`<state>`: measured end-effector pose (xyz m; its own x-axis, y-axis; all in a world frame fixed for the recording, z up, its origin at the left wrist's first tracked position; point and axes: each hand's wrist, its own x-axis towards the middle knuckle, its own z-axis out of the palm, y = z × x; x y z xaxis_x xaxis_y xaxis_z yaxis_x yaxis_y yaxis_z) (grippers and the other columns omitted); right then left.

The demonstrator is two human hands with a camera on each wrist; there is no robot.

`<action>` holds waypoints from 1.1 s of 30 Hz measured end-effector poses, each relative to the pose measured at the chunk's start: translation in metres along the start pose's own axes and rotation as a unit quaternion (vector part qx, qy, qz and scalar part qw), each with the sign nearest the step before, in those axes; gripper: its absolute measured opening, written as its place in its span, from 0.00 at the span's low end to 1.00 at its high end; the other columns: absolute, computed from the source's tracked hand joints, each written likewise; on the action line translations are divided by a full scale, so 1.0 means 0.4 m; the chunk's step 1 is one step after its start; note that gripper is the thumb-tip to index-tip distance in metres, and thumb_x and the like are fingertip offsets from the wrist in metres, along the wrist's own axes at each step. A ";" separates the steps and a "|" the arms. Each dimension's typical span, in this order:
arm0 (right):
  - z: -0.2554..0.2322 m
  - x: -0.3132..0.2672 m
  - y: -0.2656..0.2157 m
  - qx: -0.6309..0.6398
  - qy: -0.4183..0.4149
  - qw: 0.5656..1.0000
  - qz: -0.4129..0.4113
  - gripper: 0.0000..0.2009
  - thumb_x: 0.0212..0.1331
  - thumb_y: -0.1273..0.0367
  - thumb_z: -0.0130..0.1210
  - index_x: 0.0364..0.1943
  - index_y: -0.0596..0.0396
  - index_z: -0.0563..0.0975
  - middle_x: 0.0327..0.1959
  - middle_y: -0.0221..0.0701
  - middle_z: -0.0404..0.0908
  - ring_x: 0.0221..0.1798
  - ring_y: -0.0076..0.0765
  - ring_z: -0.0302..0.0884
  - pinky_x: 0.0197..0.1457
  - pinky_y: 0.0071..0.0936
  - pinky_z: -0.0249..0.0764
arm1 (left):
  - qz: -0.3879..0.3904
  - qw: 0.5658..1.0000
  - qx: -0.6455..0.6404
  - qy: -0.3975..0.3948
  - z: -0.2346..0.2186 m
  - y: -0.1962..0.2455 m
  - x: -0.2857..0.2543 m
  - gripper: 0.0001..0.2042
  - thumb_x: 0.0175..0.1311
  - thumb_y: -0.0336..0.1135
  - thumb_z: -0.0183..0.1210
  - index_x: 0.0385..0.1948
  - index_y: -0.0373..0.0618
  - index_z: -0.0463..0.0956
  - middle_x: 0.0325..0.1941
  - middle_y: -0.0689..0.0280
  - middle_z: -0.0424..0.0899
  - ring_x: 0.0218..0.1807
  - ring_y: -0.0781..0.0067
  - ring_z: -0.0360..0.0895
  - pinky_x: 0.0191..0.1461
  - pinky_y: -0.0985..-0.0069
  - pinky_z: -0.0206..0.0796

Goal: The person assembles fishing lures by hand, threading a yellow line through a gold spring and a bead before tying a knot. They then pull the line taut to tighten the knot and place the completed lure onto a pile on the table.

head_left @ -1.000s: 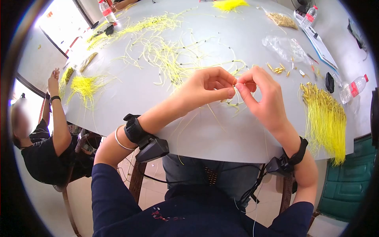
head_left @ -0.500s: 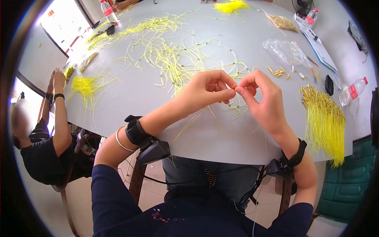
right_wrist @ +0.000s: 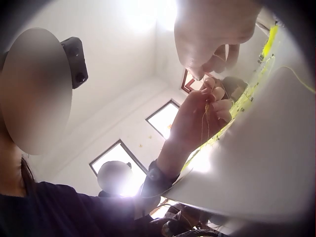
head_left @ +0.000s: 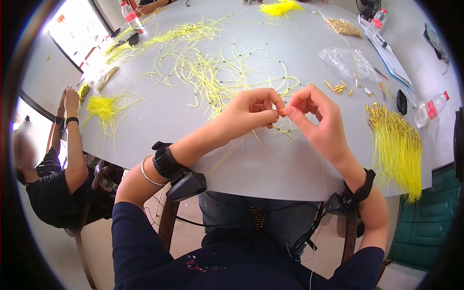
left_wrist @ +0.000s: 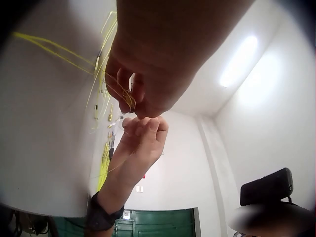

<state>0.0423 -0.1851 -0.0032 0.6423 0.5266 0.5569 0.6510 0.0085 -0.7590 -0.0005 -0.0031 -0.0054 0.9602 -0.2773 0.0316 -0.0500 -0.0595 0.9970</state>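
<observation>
Over the table, my left hand (head_left: pixel 253 108) pinches a small gold piece (right_wrist: pixel 207 105) on thin yellow thread (right_wrist: pixel 202 129), its ends hanging below the fingers. In the left wrist view the gold piece (left_wrist: pixel 129 100) shows among the curled fingers. My right hand (head_left: pixel 321 118) meets it fingertip to fingertip, thumb and forefinger pinching the fine thread. A strand (left_wrist: pixel 116 170) crosses the right palm and wrist. The exact hold of the right fingertips is partly hidden. Beyond the hands lies a loose tangle of yellow cords (head_left: pixel 208 72) with small dark beads.
Right of the hands hangs a thick bundle of yellow strands with gold tops (head_left: pixel 396 145) over the table edge. Several gold pieces (head_left: pixel 338 88), a plastic bag (head_left: pixel 350 60), a black object (head_left: pixel 401 101) and a bottle (head_left: pixel 431 110) lie near it. A person (head_left: pixel 53 179) sits at left.
Both hands have shifted slightly left, and the left thumb has drawn back a little from the right fingertips. The person at left has brought both hands together.
</observation>
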 end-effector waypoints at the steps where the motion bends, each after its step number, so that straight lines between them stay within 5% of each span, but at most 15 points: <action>1: -0.004 -0.001 -0.006 0.053 -0.008 0.997 0.064 0.04 0.55 0.73 0.54 0.29 0.59 0.72 0.22 0.26 0.74 0.23 0.19 0.68 0.28 0.17 0.65 | -0.006 1.000 -0.004 -0.004 0.001 0.004 -0.001 0.04 0.57 0.30 0.55 0.32 0.43 0.72 0.25 0.75 0.71 0.29 0.87 0.69 0.34 0.86 0.61; 5: -0.012 0.002 -0.007 0.131 -0.019 0.978 0.162 0.05 0.58 0.71 0.51 0.32 0.59 0.74 0.23 0.25 0.75 0.24 0.16 0.68 0.28 0.14 0.65 | -0.016 0.998 -0.055 -0.024 -0.003 0.008 -0.003 0.01 0.59 0.28 0.53 0.29 0.46 0.70 0.27 0.74 0.71 0.31 0.86 0.68 0.36 0.85 0.60; 11: -0.001 0.003 0.009 0.119 -0.080 0.976 0.166 0.04 0.58 0.73 0.52 0.34 0.59 0.75 0.27 0.26 0.78 0.24 0.15 0.69 0.28 0.14 0.66 | -0.012 0.985 -0.159 -0.066 -0.015 -0.023 0.004 0.05 0.61 0.27 0.52 0.26 0.48 0.68 0.28 0.73 0.71 0.33 0.84 0.67 0.38 0.84 0.60; 27: 0.001 0.001 0.011 0.091 -0.065 0.985 0.130 0.06 0.55 0.72 0.57 0.34 0.59 0.75 0.26 0.25 0.74 0.28 0.16 0.69 0.28 0.14 0.65 | -0.038 0.983 -0.177 -0.041 -0.012 -0.015 0.003 0.07 0.63 0.28 0.51 0.25 0.51 0.65 0.28 0.76 0.69 0.32 0.86 0.65 0.40 0.84 0.61; 33: -0.011 0.003 0.033 0.132 -0.078 0.979 0.132 0.06 0.52 0.70 0.60 0.31 0.57 0.76 0.27 0.24 0.76 0.25 0.15 0.69 0.28 0.13 0.65 | -0.028 0.966 -0.231 -0.114 -0.016 -0.019 0.005 0.07 0.63 0.31 0.53 0.26 0.52 0.64 0.29 0.76 0.68 0.33 0.85 0.64 0.36 0.85 0.56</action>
<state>0.0534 -0.1881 -0.0113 0.6917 0.6630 0.2863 0.3297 0.0629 -0.9420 0.0037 0.0028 -0.0124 0.8700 -0.4929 0.0121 0.1794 0.3394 0.9234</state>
